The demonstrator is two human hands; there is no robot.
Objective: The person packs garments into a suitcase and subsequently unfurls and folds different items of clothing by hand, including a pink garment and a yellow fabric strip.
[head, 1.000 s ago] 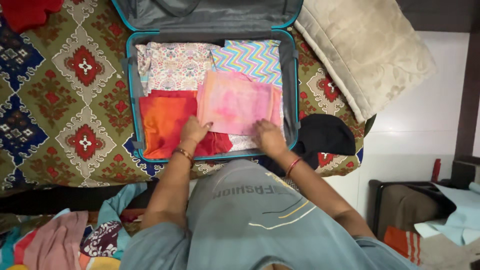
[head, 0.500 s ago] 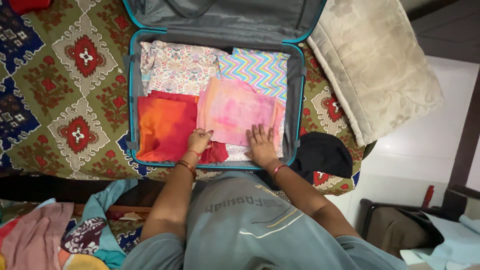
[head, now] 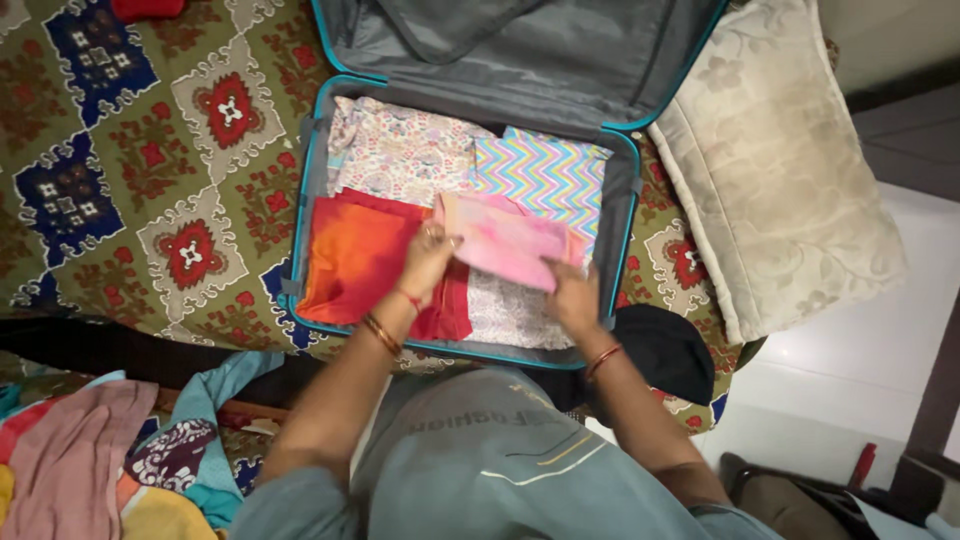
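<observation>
An open teal-edged suitcase (head: 303,200) lies on a patterned bedspread (head: 150,170). Inside are a floral cloth (head: 395,150), a zigzag-striped cloth (head: 545,170), an orange-red cloth (head: 355,255) and a pale printed cloth (head: 510,310). Both my hands hold a folded pink cloth (head: 505,240) lifted over the middle of the case. My left hand (head: 428,262) grips its left edge, above the orange-red cloth. My right hand (head: 570,295) grips its lower right edge.
The grey suitcase lid (head: 520,50) stands open at the back. A beige cushion (head: 780,170) lies to the right, and a black cloth (head: 665,350) near the case's front corner. A heap of coloured clothes (head: 110,460) sits at lower left. White floor is at the right.
The pink cloth lay flat under my palms before; now both hands have lifted its near edge and folded it back, uncovering the pale printed cloth. The view has shifted to the left.
</observation>
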